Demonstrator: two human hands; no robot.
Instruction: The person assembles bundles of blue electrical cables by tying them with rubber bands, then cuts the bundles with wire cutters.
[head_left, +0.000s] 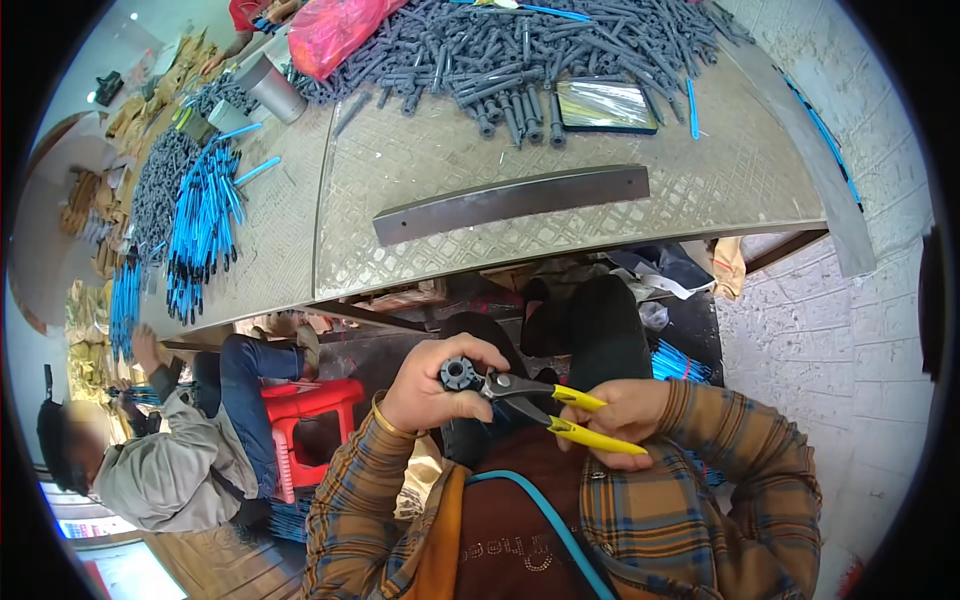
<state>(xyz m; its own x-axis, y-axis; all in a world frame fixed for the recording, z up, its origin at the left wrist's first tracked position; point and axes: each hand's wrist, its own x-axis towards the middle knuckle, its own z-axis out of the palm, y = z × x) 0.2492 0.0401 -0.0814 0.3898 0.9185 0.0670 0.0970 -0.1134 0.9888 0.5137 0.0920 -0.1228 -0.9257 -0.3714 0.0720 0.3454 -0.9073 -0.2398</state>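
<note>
My left hand point(410, 388) is closed around a dark grey round plastic part point(459, 373), its end with a centre hole facing up. My right hand point(628, 408) grips a pair of pliers point(512, 385) by its yellow handles, which stand apart. The metal jaws reach to the plastic part's side, next to my left fingertips. Whether they bite on it is too small to tell. Both hands are above my lap, in front of the table's near edge. Across my chest hangs a blue strip point(545, 510).
On the metal table point(700, 195) lie a long dark bar point(515, 200), a heap of grey plastic parts point(440, 55), a dark-framed rectangular object point(607, 106) and bundled blue rods point(205, 215). A metal cup point(270, 88) stands farther back. At left, a co-worker point(170, 465) sits near a red stool point(300, 420).
</note>
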